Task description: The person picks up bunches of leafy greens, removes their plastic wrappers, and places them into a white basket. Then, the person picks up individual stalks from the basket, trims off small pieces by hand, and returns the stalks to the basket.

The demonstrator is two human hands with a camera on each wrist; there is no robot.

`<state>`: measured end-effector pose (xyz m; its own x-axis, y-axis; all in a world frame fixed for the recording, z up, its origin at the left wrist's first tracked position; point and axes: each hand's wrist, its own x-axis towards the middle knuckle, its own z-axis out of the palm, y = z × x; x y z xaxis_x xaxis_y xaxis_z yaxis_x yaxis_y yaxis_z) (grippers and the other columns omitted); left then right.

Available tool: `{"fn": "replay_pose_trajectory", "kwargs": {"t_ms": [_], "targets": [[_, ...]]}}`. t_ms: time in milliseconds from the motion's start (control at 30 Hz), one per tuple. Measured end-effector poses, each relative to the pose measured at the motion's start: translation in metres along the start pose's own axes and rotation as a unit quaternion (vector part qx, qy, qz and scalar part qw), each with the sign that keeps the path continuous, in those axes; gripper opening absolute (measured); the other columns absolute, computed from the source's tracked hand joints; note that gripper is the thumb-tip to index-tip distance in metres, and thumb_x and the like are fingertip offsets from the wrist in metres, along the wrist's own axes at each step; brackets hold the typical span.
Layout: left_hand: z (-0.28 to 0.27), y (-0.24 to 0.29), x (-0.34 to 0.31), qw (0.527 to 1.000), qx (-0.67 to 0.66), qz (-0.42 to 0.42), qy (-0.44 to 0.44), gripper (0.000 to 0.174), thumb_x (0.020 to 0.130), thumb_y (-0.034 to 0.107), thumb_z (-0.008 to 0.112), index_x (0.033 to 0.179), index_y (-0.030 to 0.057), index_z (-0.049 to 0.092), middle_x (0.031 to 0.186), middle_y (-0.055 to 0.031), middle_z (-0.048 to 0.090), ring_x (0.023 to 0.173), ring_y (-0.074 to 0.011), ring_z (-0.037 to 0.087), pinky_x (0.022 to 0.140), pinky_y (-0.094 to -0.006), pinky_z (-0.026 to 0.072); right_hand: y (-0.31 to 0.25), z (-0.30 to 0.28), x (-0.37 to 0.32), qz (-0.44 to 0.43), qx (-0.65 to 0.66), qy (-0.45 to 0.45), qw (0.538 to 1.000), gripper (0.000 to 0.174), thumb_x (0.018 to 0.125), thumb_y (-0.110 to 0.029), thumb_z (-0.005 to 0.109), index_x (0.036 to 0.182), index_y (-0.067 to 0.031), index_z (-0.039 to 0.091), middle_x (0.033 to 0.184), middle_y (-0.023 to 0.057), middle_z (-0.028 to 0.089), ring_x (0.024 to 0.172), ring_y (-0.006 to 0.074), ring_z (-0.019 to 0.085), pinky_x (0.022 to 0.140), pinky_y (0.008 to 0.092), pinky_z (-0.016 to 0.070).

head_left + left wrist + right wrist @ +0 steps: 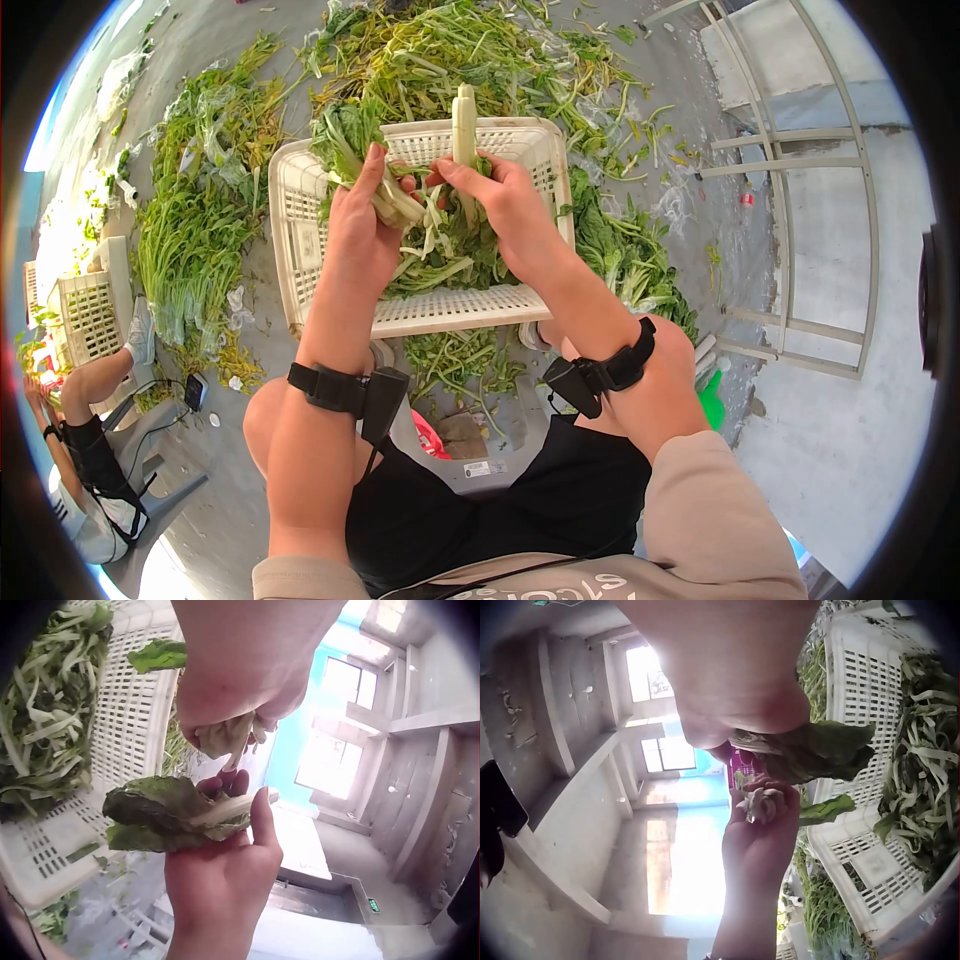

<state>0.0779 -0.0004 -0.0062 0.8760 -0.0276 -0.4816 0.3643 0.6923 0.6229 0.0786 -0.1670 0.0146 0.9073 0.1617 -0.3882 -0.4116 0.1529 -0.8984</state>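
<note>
My left hand [365, 220] grips a leafy green vegetable [343, 140], its pale cut base [400, 207] pointing toward my right hand. My right hand [505, 200] pinches a second stalk of greens, its pale stem [464, 125] standing up and its dark leaves hanging down. In the left wrist view, its broad leaf [154, 814] lies across the right palm with the thumb over the stem. Both hands are close together above a white plastic basket [450, 318]. Torn leaves and stems [440, 270] lie inside the basket.
Heaps of greens [200, 210] cover the floor to the left, with a larger pile [450, 60] beyond the basket. More leafy bunches [625, 255] lie to the right. A metal frame [785, 200] stands at right; another person [95, 440] sits at far left beside another crate [90, 315].
</note>
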Motion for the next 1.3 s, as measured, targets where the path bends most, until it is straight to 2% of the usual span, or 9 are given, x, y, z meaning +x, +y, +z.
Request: {"fn": "replay_pose_trajectory", "kwargs": {"t_ms": [100,200,333,400,733,800,933,1000,1300], "targets": [[-0.005,0.003,0.006,0.999,-0.031,0.006,-0.022,0.027,0.100,0.027,0.061,0.112,0.0033,0.054,0.089,-0.0028,0.056,0.079,-0.0144,0.058,0.072,-0.0318,0.0506,-0.002,-0.003,0.001,0.018,0.063,-0.003,0.998,0.028,0.095,-0.021,0.065,0.115,-0.0021,0.068,0.096,0.0031,0.067,0.088,0.0102,0.060,0.084,0.0268,0.0451],[-0.003,0.006,0.004,0.999,-0.035,-0.010,-0.038,0.026,0.098,0.023,0.064,0.110,0.0026,0.054,0.088,-0.0028,0.055,0.079,-0.0141,0.056,0.073,-0.0318,0.0487,-0.003,-0.006,0.000,0.033,0.038,-0.022,0.999,0.027,0.096,-0.020,0.064,0.116,-0.0023,0.068,0.094,0.0031,0.067,0.088,0.0086,0.059,0.081,0.0254,0.0455],[0.001,0.007,-0.001,0.999,-0.008,-0.022,-0.031,0.023,0.095,0.015,0.065,0.108,0.0017,0.053,0.088,-0.0039,0.055,0.079,-0.0150,0.056,0.074,-0.0328,0.0485,-0.003,-0.007,-0.002,-0.009,-0.064,-0.040,0.997,0.030,0.097,-0.024,0.065,0.118,-0.0020,0.068,0.092,0.0019,0.067,0.086,0.0070,0.060,0.076,0.0243,0.0476],[0.000,0.007,0.000,0.996,-0.057,-0.052,-0.032,0.021,0.093,0.011,0.062,0.108,0.0012,0.052,0.090,-0.0056,0.056,0.081,-0.0171,0.057,0.076,-0.0349,0.0490,0.000,-0.008,-0.001,-0.030,-0.083,-0.044,0.995,0.032,0.097,-0.025,0.065,0.118,-0.0018,0.068,0.092,0.0016,0.067,0.084,0.0068,0.060,0.075,0.0244,0.0481],[0.004,0.007,-0.003,0.991,-0.102,-0.055,-0.073,0.023,0.096,0.017,0.058,0.112,0.0022,0.051,0.095,-0.0086,0.060,0.089,-0.0215,0.062,0.084,-0.0370,0.0518,-0.003,-0.007,0.001,-0.004,-0.029,-0.032,0.999,0.030,0.096,-0.024,0.066,0.112,0.0012,0.067,0.091,0.0041,0.071,0.081,0.0086,0.062,0.075,0.0261,0.0503],[0.008,0.010,-0.006,0.996,-0.072,-0.051,-0.027,0.024,0.095,0.023,0.063,0.107,0.0036,0.054,0.090,-0.0058,0.061,0.081,-0.0180,0.061,0.076,-0.0337,0.0518,-0.003,-0.007,0.000,-0.018,-0.046,-0.041,0.998,0.029,0.096,-0.024,0.067,0.111,0.0009,0.068,0.090,0.0038,0.071,0.081,0.0085,0.062,0.074,0.0260,0.0503],[-0.002,0.006,0.000,0.996,-0.061,-0.046,-0.044,0.027,0.094,0.021,0.067,0.112,0.0041,0.056,0.091,-0.0047,0.061,0.084,-0.0166,0.061,0.078,-0.0341,0.0509,-0.007,-0.006,-0.003,-0.028,-0.046,-0.065,0.996,0.026,0.093,-0.022,0.070,0.107,-0.0002,0.068,0.088,0.0037,0.071,0.076,0.0080,0.062,0.070,0.0247,0.0501],[-0.001,0.004,0.000,0.998,-0.007,0.005,-0.056,0.028,0.091,0.017,0.072,0.111,0.0042,0.058,0.089,-0.0024,0.061,0.080,-0.0139,0.060,0.075,-0.0312,0.0498,-0.011,-0.005,-0.005,-0.029,-0.027,-0.071,0.997,0.026,0.092,-0.022,0.072,0.106,-0.0005,0.068,0.087,0.0037,0.071,0.074,0.0079,0.062,0.068,0.0242,0.0499],[0.002,0.004,-0.003,0.996,0.037,0.025,-0.078,0.026,0.089,0.010,0.072,0.111,0.0021,0.061,0.087,-0.0021,0.061,0.076,-0.0125,0.057,0.071,-0.0296,0.0484,-0.011,-0.005,-0.005,-0.004,-0.026,-0.083,0.996,0.026,0.092,-0.023,0.072,0.104,-0.0009,0.068,0.092,0.0060,0.071,0.074,0.0095,0.064,0.065,0.0237,0.0512]]}}
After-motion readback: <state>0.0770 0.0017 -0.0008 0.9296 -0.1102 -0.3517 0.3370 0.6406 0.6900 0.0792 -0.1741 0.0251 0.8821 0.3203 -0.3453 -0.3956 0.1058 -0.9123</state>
